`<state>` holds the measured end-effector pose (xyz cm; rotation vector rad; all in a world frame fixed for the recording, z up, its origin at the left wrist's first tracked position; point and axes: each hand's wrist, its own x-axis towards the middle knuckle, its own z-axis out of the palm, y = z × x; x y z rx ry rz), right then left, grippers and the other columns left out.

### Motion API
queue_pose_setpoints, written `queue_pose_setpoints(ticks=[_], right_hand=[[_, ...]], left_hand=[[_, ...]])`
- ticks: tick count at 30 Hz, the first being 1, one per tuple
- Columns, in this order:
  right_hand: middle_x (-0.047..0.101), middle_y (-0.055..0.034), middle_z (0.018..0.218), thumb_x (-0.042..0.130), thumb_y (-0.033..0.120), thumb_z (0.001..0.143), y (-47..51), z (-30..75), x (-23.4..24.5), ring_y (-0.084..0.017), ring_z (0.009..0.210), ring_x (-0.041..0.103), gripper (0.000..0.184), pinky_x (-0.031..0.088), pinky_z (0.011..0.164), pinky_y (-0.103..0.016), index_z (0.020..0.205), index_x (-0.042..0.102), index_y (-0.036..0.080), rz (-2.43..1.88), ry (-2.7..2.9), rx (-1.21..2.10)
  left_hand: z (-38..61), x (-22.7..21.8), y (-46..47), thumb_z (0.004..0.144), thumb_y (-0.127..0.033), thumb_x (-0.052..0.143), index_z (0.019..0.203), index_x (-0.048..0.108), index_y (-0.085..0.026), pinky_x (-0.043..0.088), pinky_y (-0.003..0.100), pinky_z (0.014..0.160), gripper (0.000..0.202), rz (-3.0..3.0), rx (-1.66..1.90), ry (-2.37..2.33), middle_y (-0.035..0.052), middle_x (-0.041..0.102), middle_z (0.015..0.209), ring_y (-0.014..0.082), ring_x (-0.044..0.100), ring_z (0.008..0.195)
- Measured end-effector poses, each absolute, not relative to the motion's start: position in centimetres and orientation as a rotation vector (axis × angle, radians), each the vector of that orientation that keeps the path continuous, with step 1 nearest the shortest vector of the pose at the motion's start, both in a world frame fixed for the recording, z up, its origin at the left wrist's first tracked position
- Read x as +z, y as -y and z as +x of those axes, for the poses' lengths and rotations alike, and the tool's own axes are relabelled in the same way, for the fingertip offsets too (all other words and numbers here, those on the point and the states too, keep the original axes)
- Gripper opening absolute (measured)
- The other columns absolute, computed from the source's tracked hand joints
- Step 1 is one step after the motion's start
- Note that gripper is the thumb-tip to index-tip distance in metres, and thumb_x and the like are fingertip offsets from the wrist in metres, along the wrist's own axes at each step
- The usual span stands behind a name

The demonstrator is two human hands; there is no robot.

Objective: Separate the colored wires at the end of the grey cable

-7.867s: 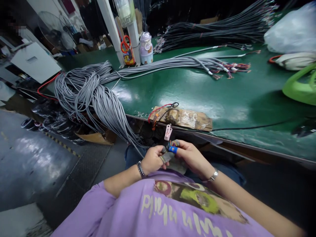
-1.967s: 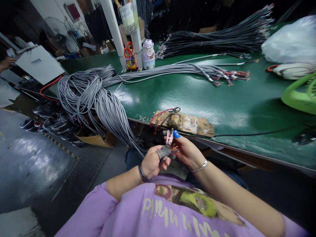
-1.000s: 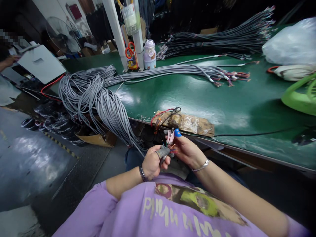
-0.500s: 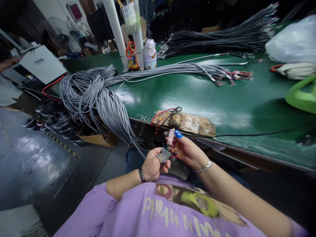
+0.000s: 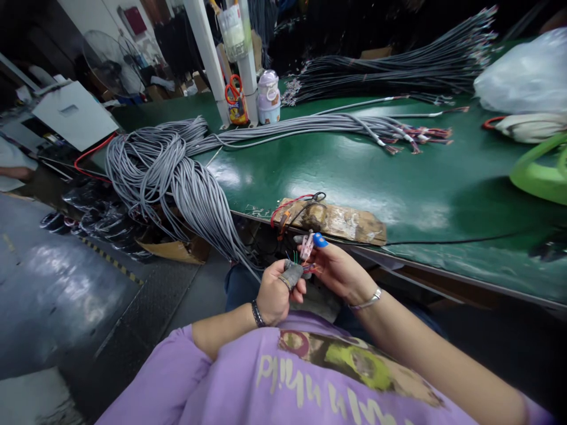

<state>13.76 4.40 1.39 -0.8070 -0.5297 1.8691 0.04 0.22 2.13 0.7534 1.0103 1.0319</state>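
My left hand (image 5: 277, 290) is closed, its thumb and fingertips in worn grey covers. It pinches a bundle of thin coloured wires (image 5: 310, 268), whose ends fan out past the thumb. Close beside it, my right hand (image 5: 340, 270) is bent around a small pale pink two-armed tool (image 5: 306, 247), with a blue cover on one finger. The tool's lower end is right by the wires; whether it touches one I cannot tell. Both hands are below the bench edge, in front of my lap. A wooden block (image 5: 354, 226) with leads on it lies just beyond them.
Grey cables (image 5: 177, 171) lie along the green bench (image 5: 443, 171) and droop over its front edge at left. Black cables (image 5: 376, 74) lie at the back. A plastic bag (image 5: 527, 71) and a green handle-like object (image 5: 538, 171) are at right. Another person's arm (image 5: 18, 172) shows far left.
The pink tool has tipped slightly, and its two arms now show apart. The wires spread differently at my left fingertips. At far left, the other person's arm has moved lower.
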Motion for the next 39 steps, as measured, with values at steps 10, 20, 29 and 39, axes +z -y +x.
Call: queue_pose_setpoints(ticks=[10,20,29,39], right_hand=[[0.073,-0.0062,0.084,0.076,0.041,0.075,-4.5,13.9,0.7,-0.014,0.061,0.059,0.025,0.045,0.056,-0.028,0.083,0.072,0.018,-0.862,0.496,1.815],[0.066,-0.0011,0.076,0.066,0.06,0.077,-3.8,14.2,0.3,-0.011,0.062,0.057,0.04,0.045,0.055,-0.024,0.082,0.067,0.021,-0.763,0.468,1.944],[0.062,-0.0016,0.07,0.079,0.051,0.067,-1.5,15.8,0.3,-0.011,0.063,0.052,0.04,0.042,0.06,-0.024,0.077,0.065,0.014,-0.874,0.864,1.971],[0.049,0.0025,0.057,0.073,0.057,0.068,-1.7,16.9,2.3,-0.009,0.052,0.039,0.044,0.03,0.048,-0.023,0.064,0.058,0.016,-1.139,1.444,1.738]], left_hand=[[0.2,1.6,-0.1,0.07,-0.05,0.07,0.07,0.055,-0.015,0.027,0.017,0.033,0.038,0.761,0.947,-1.016,-0.0024,0.057,0.05,0.0053,0.043,0.032],[-0.5,1.4,0.2,0.068,-0.053,0.072,0.068,0.053,-0.015,0.027,0.017,0.033,0.042,0.773,0.946,-1.016,-0.0023,0.056,0.049,0.0057,0.042,0.032],[-1.1,0.2,0.4,0.069,-0.059,0.07,0.07,0.056,-0.015,0.04,0.019,0.04,0.046,1.022,0.775,-1.042,0.0003,0.06,0.053,0.0087,0.052,0.039],[-0.2,0.5,0.0,0.059,-0.058,0.076,0.069,0.055,-0.015,0.041,0.022,0.043,0.049,1.019,0.501,-0.987,0.0,0.058,0.051,0.0107,0.053,0.041]])
